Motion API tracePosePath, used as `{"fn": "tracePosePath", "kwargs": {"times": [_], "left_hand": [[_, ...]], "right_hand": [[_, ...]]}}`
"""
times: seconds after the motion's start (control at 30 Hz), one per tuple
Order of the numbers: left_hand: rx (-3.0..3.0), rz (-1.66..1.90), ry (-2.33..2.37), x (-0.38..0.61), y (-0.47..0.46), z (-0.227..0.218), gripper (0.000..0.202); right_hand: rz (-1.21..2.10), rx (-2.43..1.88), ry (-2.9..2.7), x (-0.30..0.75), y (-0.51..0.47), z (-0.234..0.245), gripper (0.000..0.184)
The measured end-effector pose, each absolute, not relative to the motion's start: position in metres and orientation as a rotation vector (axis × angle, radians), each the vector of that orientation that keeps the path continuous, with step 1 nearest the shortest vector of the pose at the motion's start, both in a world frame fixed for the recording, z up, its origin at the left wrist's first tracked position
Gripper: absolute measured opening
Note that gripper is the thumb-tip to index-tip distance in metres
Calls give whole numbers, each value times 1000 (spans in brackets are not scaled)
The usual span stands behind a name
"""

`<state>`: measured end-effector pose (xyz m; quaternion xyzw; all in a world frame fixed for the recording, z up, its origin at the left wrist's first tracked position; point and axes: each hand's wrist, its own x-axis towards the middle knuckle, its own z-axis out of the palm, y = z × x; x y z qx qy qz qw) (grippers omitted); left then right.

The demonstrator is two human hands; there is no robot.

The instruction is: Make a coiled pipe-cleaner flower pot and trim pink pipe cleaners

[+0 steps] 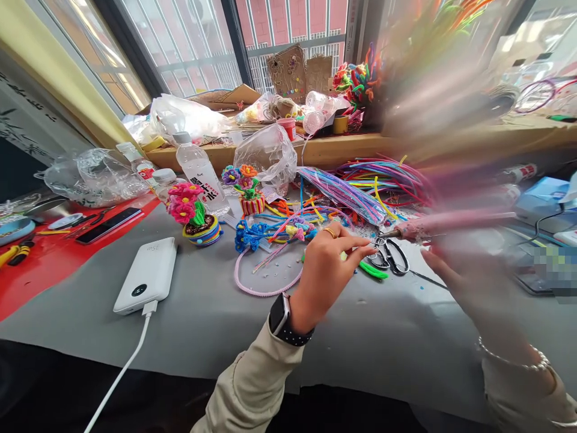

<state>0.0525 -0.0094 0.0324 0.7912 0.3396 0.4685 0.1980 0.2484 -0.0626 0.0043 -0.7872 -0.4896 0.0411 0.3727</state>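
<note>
My left hand (327, 264) hovers over the grey table cover (202, 313), its fingers pinched on a small yellow-green piece I cannot make out, with a green pipe cleaner (373, 270) lying just below it. It wears a ring and a smartwatch. My right hand (469, 276) is smeared by motion near a pink glue gun (446, 224); whether it grips the gun is unclear. Black scissors (390, 254) lie between the two hands. A pink pipe-cleaner loop (265, 287) rests left of my left hand.
A white power bank (146, 275) with cable lies at the left. Pipe-cleaner flower pots (193, 213), a water bottle (201, 171), plastic bags and bundles of coloured pipe cleaners (360, 186) crowd the back. A phone (108, 224) lies on the red surface.
</note>
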Motion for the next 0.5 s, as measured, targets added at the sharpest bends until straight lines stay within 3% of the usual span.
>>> {"fn": "tracePosePath", "kwargs": {"times": [0.5], "left_hand": [[2122, 1270, 980, 51, -10, 34, 10]], "right_hand": [[122, -2002, -1243, 249, -64, 5, 44]]}}
